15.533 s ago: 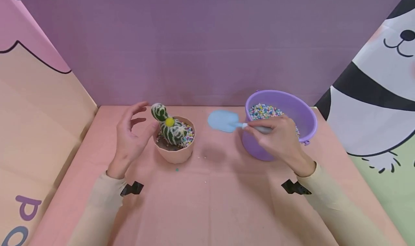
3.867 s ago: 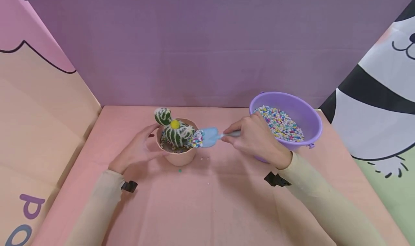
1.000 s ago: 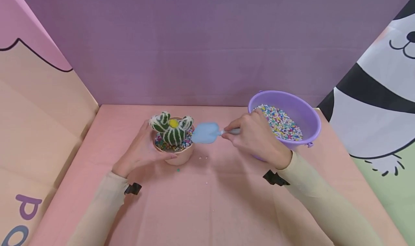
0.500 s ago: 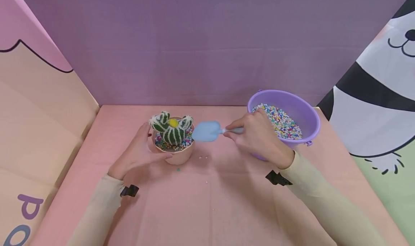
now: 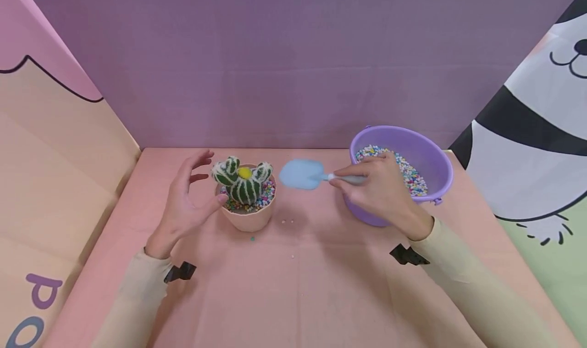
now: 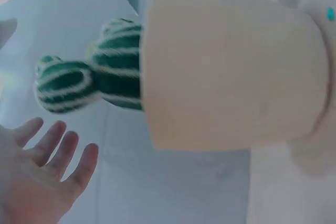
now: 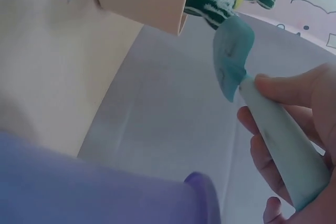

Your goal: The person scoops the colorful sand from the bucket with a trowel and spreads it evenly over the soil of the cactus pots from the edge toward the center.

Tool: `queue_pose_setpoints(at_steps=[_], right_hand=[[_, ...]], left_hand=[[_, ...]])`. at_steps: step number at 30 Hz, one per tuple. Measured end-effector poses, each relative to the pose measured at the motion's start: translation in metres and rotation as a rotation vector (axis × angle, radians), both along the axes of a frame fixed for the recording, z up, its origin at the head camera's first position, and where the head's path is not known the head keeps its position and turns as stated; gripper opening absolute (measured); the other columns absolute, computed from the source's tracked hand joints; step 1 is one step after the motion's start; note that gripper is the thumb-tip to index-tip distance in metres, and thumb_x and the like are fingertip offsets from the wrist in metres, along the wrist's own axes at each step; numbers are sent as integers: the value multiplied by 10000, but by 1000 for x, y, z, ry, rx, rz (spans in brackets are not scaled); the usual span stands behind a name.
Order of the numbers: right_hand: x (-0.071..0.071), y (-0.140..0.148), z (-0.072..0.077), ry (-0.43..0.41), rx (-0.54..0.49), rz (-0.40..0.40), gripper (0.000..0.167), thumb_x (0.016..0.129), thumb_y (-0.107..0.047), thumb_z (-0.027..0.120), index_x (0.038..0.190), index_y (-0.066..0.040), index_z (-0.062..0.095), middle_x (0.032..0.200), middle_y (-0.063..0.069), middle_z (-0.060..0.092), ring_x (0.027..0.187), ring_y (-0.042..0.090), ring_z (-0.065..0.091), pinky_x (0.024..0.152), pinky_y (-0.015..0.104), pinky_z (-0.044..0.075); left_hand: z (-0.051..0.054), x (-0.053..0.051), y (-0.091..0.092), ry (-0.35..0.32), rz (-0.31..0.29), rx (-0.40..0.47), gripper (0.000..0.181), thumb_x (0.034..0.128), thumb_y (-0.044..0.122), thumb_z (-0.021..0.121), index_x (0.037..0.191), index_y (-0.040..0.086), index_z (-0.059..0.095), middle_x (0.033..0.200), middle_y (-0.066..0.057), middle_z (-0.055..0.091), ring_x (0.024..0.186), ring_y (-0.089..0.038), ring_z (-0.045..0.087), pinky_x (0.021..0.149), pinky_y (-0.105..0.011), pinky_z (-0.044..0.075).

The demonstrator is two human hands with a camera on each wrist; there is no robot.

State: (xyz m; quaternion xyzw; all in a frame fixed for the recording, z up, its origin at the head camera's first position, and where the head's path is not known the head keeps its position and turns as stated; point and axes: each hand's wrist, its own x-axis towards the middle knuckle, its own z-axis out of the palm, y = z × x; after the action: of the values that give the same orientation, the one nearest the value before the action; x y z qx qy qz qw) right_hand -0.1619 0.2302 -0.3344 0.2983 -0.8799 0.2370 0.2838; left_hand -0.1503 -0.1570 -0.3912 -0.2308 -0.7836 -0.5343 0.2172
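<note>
A green, white-striped cactus [image 5: 246, 190] with a yellow flower stands upright in a peach pot [image 5: 249, 220], among coloured pebbles. My left hand [image 5: 185, 205] is apart from the pot on its left side, fingers spread and loosely bent, holding nothing. In the left wrist view a gap shows between the fingers [image 6: 79, 174] and the cactus. My right hand [image 5: 382, 190] grips the grey handle of a light blue toy shovel [image 5: 302, 174]. The shovel's blade, with no pebbles visible on it, hangs between the pot and the purple bucket [image 5: 367, 216]. Part of the bucket is behind my right hand.
Coloured pebbles [image 5: 415, 180] lie inside the bucket. On the pink tabletop [image 5: 257, 292], a few stray pebbles [image 5: 252, 239] lie in front of the pot. A purple backdrop [image 5: 293, 68] rises behind, with printed panels at both sides.
The cactus, tilted earlier, now stands upright with more pebbles around it. My left hand has let go of the pot and drawn left. The shovel has moved right, away from the pot.
</note>
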Motion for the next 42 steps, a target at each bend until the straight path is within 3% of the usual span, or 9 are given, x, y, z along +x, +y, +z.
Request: queue_pose_setpoints(at_steps=[4, 9, 14, 19, 24, 29, 34, 42], right_hand=[[3, 6, -2, 2, -20, -27, 96, 785, -194, 922, 874, -173, 888, 752, -23, 808, 660, 185, 665, 765, 410, 314], [5, 15, -5, 45, -55, -22, 125, 762, -178, 930, 874, -144, 885, 751, 9, 809, 650, 212, 701, 738, 375, 296], [6, 24, -8, 96, -88, -10, 142, 746, -159, 932, 881, -157, 887, 781, -7, 818, 666, 209, 736, 747, 297, 299], [7, 31, -7, 123, -121, -17, 163, 713, -143, 942, 866, -161, 887, 753, -17, 810, 615, 182, 702, 761, 274, 323], [9, 39, -7, 110, -152, -44, 188, 696, -132, 948, 872, -139, 885, 737, -4, 804, 585, 170, 624, 763, 250, 293], [10, 46, -7, 88, -155, -58, 199, 700, -104, 954, 886, -121, 882, 743, 4, 804, 604, 136, 564, 767, 258, 285], [10, 54, -9, 88, -179, -77, 186, 714, -114, 956, 884, -138, 885, 721, -4, 797, 592, 13, 580, 797, 240, 306], [7, 69, -9, 117, -262, -119, 188, 686, -111, 957, 858, -107, 880, 674, 72, 774, 582, -94, 533, 785, 191, 317]], left_hand=[[11, 5, 6, 79, 26, 57, 774, 822, 84, 778, 1550, 75, 514, 1503, 6, 583, 1366, -223, 536, 1058, -270, 496], [23, 12, 14, 146, 57, 108, 699, 815, 74, 793, 1479, 19, 579, 1451, -126, 628, 1313, -208, 574, 1034, -253, 526], [34, 19, 24, 239, 20, 153, 632, 804, 69, 788, 1400, -54, 619, 1423, -54, 642, 1300, -214, 595, 1000, -269, 555], [42, 24, 35, 314, -22, 116, 573, 825, 146, 804, 1332, -75, 653, 1408, -49, 657, 1317, -192, 606, 998, -294, 554], [44, 25, 46, 356, -32, 86, 477, 870, 177, 798, 1275, -53, 695, 1328, -116, 705, 1228, -183, 651, 991, -294, 549], [44, 26, 58, 337, -48, 76, 421, 851, 129, 803, 1234, -24, 716, 1268, -182, 717, 1183, -214, 673, 991, -280, 541], [46, 28, 70, 296, -49, 38, 418, 823, 110, 826, 1220, 23, 727, 1313, -145, 703, 1210, -259, 676, 1003, -264, 548], [41, 31, 94, 193, -116, -65, 462, 848, 132, 835, 1291, 89, 708, 1401, -88, 657, 1303, -255, 630, 1059, -378, 529]])
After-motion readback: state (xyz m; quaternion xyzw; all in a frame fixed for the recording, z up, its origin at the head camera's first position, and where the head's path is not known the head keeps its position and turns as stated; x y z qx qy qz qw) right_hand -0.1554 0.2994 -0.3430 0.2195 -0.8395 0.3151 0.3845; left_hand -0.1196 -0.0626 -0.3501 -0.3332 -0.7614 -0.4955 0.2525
